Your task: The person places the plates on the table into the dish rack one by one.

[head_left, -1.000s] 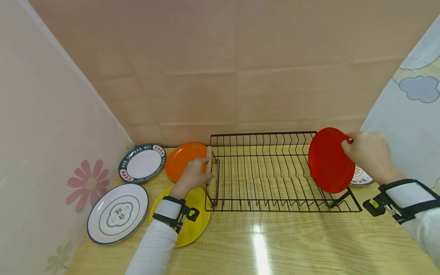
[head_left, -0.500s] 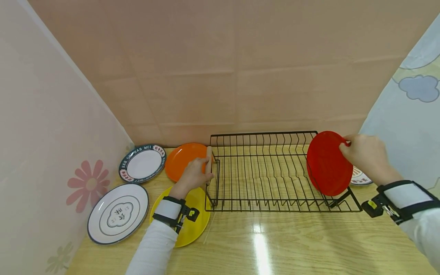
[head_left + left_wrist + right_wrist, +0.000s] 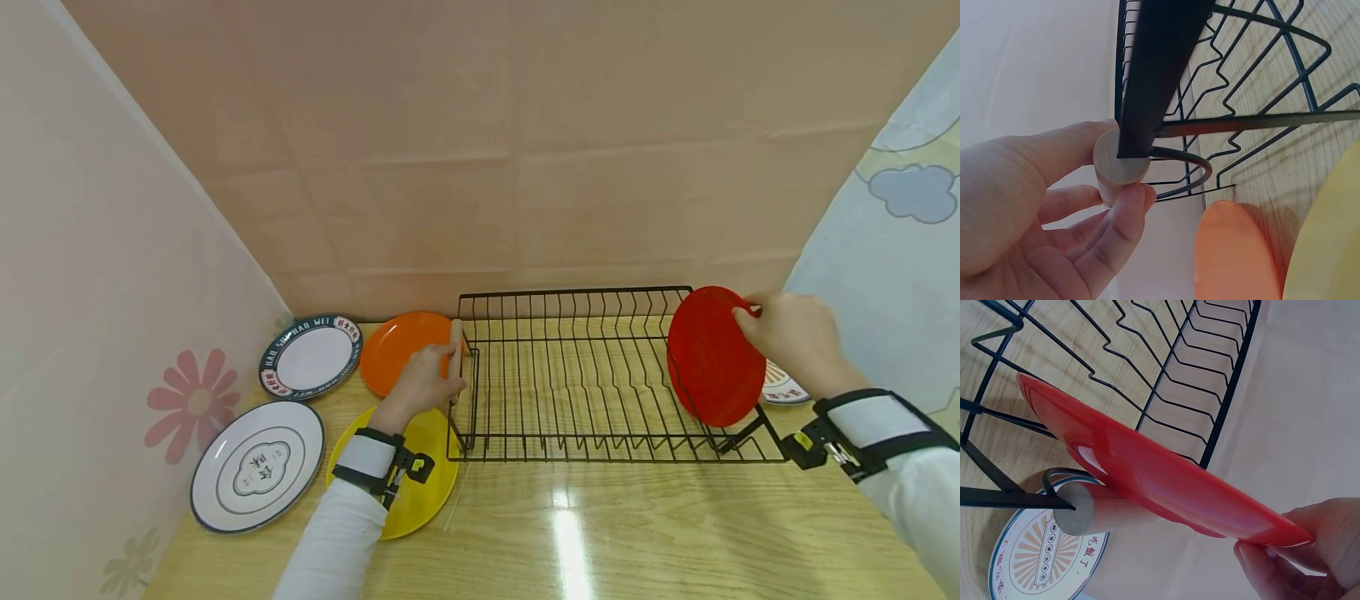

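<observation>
1. Right hand (image 3: 798, 333): thumb and fingers pinch the upper right rim of a round, glossy red plate (image 3: 716, 358).
2. The red plate stands tilted at the right end of a black wire dish rack (image 3: 558, 339), its lower part down among the wires.
3. Close against the plate's underside is the rack's right handle, a pale wooden cylinder (image 3: 1075, 509) — whether they touch is unclear.
4. Left hand (image 3: 420, 379): curled round the left handle, a matching wooden cylinder (image 3: 456, 342).
5. Beyond the right handle lies a white plate with orange stripes (image 3: 1041, 556), partly hidden by the red plate and right hand.
6. Left of the rack, an orange plate (image 3: 390, 350) lies far and a yellow plate (image 3: 423, 492) near — the left forearm crosses the yellow one.
7. Farther left: a white plate with a dark green patterned rim (image 3: 311, 358), far, and a white blue-rimmed plate (image 3: 258, 467), nearer.
</observation>
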Tool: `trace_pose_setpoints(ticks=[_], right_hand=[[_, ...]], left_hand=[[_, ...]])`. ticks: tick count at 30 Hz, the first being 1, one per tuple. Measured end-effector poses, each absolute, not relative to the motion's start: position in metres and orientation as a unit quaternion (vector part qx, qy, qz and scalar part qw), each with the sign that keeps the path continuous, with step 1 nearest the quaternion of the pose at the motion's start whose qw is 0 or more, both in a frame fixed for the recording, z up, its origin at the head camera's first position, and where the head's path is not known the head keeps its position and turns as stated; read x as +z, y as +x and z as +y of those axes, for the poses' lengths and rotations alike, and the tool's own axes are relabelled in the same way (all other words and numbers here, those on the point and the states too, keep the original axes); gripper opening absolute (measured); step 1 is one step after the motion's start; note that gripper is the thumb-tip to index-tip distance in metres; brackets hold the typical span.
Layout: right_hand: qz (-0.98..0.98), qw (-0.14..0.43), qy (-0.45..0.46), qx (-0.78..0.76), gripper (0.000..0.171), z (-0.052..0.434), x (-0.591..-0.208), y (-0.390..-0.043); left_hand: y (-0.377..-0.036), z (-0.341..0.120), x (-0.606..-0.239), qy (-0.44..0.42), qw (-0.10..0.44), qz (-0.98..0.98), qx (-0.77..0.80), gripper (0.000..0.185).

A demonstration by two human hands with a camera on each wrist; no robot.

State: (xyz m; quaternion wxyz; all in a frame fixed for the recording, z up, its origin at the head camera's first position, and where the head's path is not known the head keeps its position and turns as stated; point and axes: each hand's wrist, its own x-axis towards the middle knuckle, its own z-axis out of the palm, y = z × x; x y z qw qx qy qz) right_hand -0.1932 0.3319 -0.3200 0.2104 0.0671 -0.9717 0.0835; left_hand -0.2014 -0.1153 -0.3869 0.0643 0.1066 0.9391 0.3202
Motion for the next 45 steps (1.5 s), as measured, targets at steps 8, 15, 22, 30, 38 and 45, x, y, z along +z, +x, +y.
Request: trace_pose_setpoints(ticks=[8, 15, 22, 30, 38, 45], right_hand=[[-0.979, 0.178, 0.039, 0.092, 0.029, 0.331, -0.321, -0.2], [-0.977, 0.186, 0.037, 0.097, 0.032, 0.331, -0.324, -0.204], [-0.978, 0.168, 0.032, 0.118, 0.037, 0.328, -0.322, -0.205], [-0.98, 0.143, 0.041, 0.13, 0.037, 0.319, -0.318, -0.205], [-0.978, 0.147, 0.056, 0.133, 0.036, 0.316, -0.318, -0.203], [-0.978, 0.149, 0.058, 0.136, 0.037, 0.313, -0.317, -0.202]], left_hand=[[-0.201, -0.115, -0.387, 0.105, 0.064, 0.94, 0.318, 0.065], [-0.2, -0.115, -0.387, 0.1, 0.065, 0.941, 0.316, 0.066], [-0.2, -0.115, -0.387, 0.112, 0.06, 0.937, 0.325, 0.065], [-0.2, -0.116, -0.388, 0.11, 0.06, 0.936, 0.327, 0.066], [-0.198, -0.117, -0.387, 0.111, 0.06, 0.935, 0.331, 0.065], [-0.198, -0.117, -0.386, 0.11, 0.062, 0.934, 0.335, 0.066]])
